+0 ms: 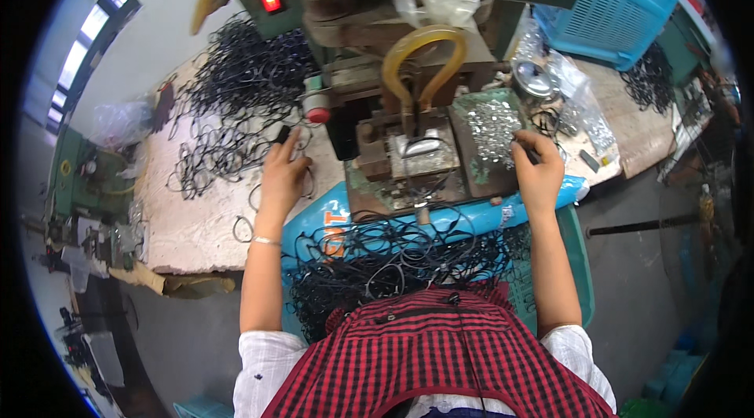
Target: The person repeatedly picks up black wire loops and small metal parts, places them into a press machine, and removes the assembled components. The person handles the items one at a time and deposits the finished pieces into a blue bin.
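My left hand (284, 176) is over the table with its fingers apart. A small black block (283, 135) lies at its fingertips; I cannot tell whether they touch it. Just beyond stands a red push button (317, 115) on a pale housing. Closed in a pinch, my right hand (539, 173) is at the right edge of a green tray (479, 175) heaped with small shiny metal pieces (493, 131). What its fingers hold, if anything, is hidden. Between my hands, a press machine (330, 65) has a metal fixture (424, 159) with a silvery piece and a dark loop on it.
Black cord loops (243, 73) pile up at the back left. More tangled cords (393, 253) lie before me on blue plastic sheeting (322, 218), over a green basket (581, 261). A yellow hose (428, 33) curves above the fixture. A blue crate (616, 6) stands back right.
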`<state>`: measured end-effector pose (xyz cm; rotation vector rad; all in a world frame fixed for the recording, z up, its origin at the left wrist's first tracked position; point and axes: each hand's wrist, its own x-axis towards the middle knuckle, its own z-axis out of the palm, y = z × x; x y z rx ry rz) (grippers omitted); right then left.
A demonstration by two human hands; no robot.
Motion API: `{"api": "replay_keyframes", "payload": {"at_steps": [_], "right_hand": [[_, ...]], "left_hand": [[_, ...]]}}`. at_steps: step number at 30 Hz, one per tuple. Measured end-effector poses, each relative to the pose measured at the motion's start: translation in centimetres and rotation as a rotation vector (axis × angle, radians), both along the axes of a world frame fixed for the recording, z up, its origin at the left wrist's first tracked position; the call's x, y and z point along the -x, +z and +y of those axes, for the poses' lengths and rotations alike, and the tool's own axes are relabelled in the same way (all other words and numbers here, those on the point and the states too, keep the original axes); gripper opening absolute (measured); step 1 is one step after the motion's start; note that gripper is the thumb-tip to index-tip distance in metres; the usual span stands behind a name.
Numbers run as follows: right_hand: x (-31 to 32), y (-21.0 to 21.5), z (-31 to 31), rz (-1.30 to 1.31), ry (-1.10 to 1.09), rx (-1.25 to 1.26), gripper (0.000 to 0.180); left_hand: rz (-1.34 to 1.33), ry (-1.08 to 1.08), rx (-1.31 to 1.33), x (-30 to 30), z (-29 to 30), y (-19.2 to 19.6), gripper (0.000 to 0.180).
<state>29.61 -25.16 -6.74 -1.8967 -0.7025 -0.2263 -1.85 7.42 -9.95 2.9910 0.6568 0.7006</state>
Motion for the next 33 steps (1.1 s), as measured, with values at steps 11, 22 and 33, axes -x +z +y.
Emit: {"api": "replay_keyframes", "payload": {"at_steps": [11, 22, 33], "right_hand": [[6.2, 8.2, 7.4, 0.394, 0.577, -0.279, 0.044], [9.4, 9.1, 8.6, 0.630, 0.572, -0.428, 0.059], [-0.3, 0.0, 1.5, -0.331, -0.025, 0.462, 0.019]], "left_hand": [[-1.149, 0.107, 1.039, -3.4, -2.1, 2.2, 0.011], [-1.139, -0.435, 0.722, -7.3, -10.0, 16.0, 0.017], [-0.508, -0.734, 0.018, -7.2, -14.1, 13.0, 0.023]]}}
